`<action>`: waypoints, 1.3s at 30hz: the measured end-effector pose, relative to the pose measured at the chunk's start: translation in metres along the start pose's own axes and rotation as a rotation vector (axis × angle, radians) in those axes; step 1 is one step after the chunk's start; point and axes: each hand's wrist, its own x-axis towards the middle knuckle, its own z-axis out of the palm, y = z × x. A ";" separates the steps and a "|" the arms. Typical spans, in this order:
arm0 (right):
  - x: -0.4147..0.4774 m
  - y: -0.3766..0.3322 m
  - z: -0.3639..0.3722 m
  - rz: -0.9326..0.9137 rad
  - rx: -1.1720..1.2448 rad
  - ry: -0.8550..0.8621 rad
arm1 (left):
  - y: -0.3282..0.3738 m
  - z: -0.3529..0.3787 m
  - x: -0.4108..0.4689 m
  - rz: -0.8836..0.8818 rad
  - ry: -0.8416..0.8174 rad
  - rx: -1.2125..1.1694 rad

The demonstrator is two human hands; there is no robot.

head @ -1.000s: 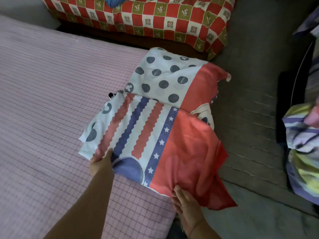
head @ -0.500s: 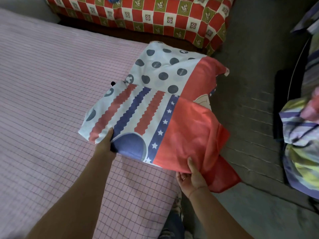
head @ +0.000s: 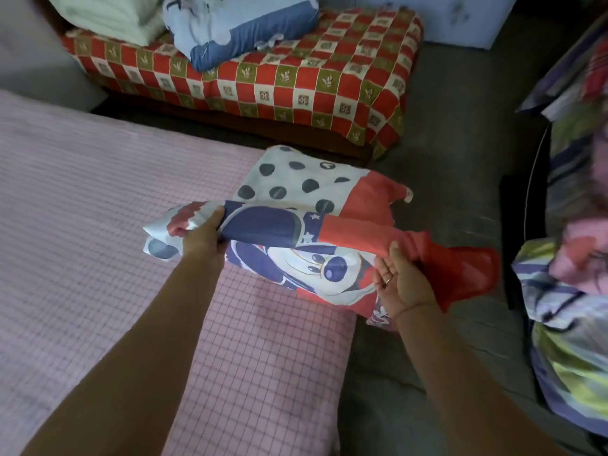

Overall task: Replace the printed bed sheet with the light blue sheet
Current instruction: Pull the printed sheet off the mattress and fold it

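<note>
Your left hand [head: 202, 238] grips the printed sheet [head: 296, 185]; your right hand [head: 401, 284] seemingly pinches its red edge, to fold it.

The left forearm [head: 138, 340] reaches in from the lower left, nearly straight, wrist level. The left hand [head: 204, 236] is seen from the back, knuckles up, its fingers curled over a folded edge of the printed bed sheet [head: 296, 225] and gripping it above the surface. The right forearm [head: 460, 373] comes up from the lower right. The right hand [head: 403, 284] is turned palm toward the camera, its thumb [head: 394, 255] pointing up against the sheet's bunched red edge, fingers curled inward, a ring [head: 388, 280] on one. The hands are well apart, at about the same height.
</note>
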 end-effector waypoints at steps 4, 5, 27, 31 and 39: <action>0.042 -0.044 0.016 -0.050 -0.035 -0.004 | 0.015 0.056 0.027 0.028 -0.003 0.018; 0.054 -0.051 0.020 -0.053 -0.049 -0.010 | 0.015 0.066 0.036 0.028 -0.012 0.048; 0.109 0.030 -0.009 0.290 -0.178 -0.077 | -0.088 0.028 0.114 -0.061 0.143 0.601; 0.076 0.074 -0.028 0.461 -0.057 0.113 | -0.106 0.006 0.090 -0.120 0.262 0.542; 0.102 0.081 -0.037 0.383 0.245 0.276 | -0.112 -0.018 0.127 -0.242 -0.066 0.257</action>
